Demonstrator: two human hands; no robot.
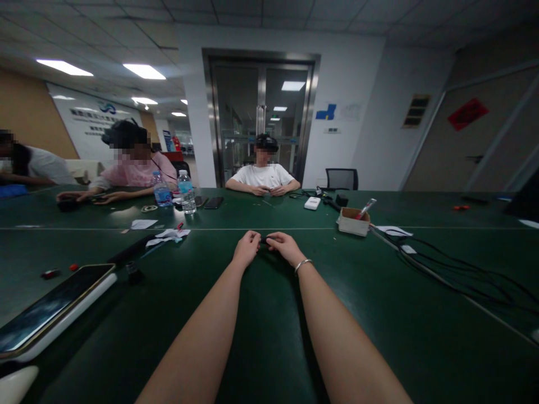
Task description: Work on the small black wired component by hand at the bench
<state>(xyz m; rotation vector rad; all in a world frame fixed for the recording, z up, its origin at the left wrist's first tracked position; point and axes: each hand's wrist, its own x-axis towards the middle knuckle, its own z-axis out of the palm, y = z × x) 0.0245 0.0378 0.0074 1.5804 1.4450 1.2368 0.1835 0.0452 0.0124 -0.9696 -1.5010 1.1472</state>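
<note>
Both my arms reach forward over the dark green table (269,314). A small black object (264,240), too small to name, is held between my two hands near the table's middle seam. My left hand (247,247) pinches its left end with thumb and fingers. Its right end is gripped by the fingers of my right hand (286,247), whose wrist wears a silver bangle (302,265). The fingers cover most of the object, so its shape is partly hidden.
At left lie a phone (59,303) on a white block, a small black item (133,273) and crumpled paper (168,237). Water bottles (186,193) stand beyond. A cardboard box (353,221) and black cables (455,269) are at right. Several people sit around the table.
</note>
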